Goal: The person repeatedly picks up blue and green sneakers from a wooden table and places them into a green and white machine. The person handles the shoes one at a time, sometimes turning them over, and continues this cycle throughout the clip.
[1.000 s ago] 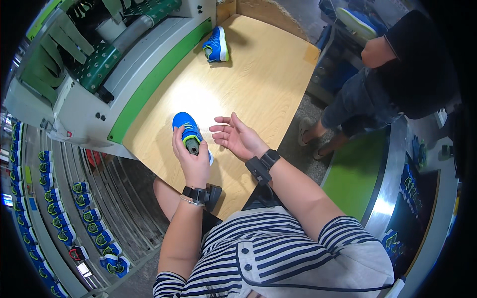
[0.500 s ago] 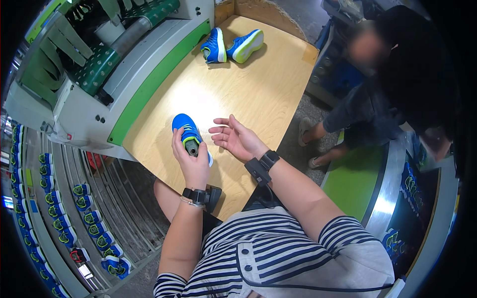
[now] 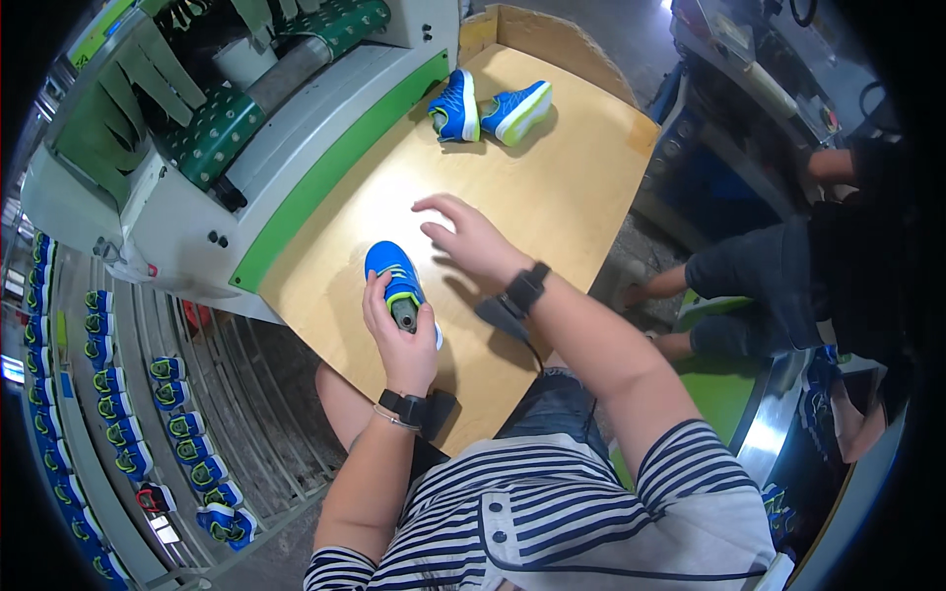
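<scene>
A blue sneaker [image 3: 385, 258] with lime trim lies on the wooden tabletop [image 3: 562, 207], its toe pointing away from me. Inside its opening sits a dark grey-green shoe last [image 3: 404, 315] with a round hole on top. My left hand [image 3: 406, 353] wraps around the heel end, fingers along the left side and thumb on the right. Above the table, to the right of the toe, my right hand [image 3: 478, 241] hovers palm down with its fingers apart, holding nothing. At the far end stands one blue sneaker [image 3: 453, 106], and beside it another sneaker [image 3: 517, 111] lies tipped, showing its lime-and-white sole.
A machine [image 3: 325, 118] with a green roller and hanging strips borders the table's left. Lower left, a rack [image 3: 261, 414] carries rows of blue shoes. A co-worker [image 3: 759, 286] is at the right, near a green surface [image 3: 709, 394]. A cardboard edge [image 3: 562, 39] rims the table's far end.
My right hand has turned from palm up to palm down and moved slightly up and away from me. My left hand stays on the sneaker. The view shifted, and the co-worker moved.
</scene>
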`<state>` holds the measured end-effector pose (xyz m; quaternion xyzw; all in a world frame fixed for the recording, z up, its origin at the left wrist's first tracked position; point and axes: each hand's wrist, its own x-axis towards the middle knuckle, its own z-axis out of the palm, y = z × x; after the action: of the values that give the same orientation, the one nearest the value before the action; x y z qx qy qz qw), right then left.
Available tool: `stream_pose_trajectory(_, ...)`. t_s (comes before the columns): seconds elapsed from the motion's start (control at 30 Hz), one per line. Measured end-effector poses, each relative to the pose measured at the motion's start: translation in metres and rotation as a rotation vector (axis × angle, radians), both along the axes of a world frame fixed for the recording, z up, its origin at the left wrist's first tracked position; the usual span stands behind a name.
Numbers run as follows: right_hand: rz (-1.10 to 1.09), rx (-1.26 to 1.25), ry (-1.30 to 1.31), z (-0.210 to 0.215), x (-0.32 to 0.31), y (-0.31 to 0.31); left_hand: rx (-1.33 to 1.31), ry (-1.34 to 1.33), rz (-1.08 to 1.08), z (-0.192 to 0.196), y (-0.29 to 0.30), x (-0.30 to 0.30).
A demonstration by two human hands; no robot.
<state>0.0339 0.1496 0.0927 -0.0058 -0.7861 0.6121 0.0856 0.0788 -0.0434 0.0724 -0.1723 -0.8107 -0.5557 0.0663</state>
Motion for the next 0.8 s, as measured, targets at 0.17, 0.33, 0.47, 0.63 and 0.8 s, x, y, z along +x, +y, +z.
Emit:
stream_pose_trajectory(0.17,-0.134,0.83,0.462,0.001,-0.119,0.028,-0.018,0.026,-0.035,0.002,-0.001,-0.002)
stream_pose_trajectory(0.33,-0.369,1.087,0.081,0.002,-0.156,0.091,-0.036,0.028,-0.021,0.002,-0.006,-0.001)
stream_pose_trajectory(0.47,-0.535,1.151,0.015,-0.028,-0.162,0.129,-0.032,-0.012,-0.07,0.007,-0.002,-0.004)
stream_pose_trajectory(0.63,-0.476,0.772,0.12,0.005,-0.102,0.094,-0.084,-0.042,-0.064,0.007,-0.011,-0.007)
stream_pose_trajectory(0.8,-0.106,0.313,0.078,-0.004,0.02,0.041,-0.007,-0.081,-0.238,0.007,-0.022,-0.016)
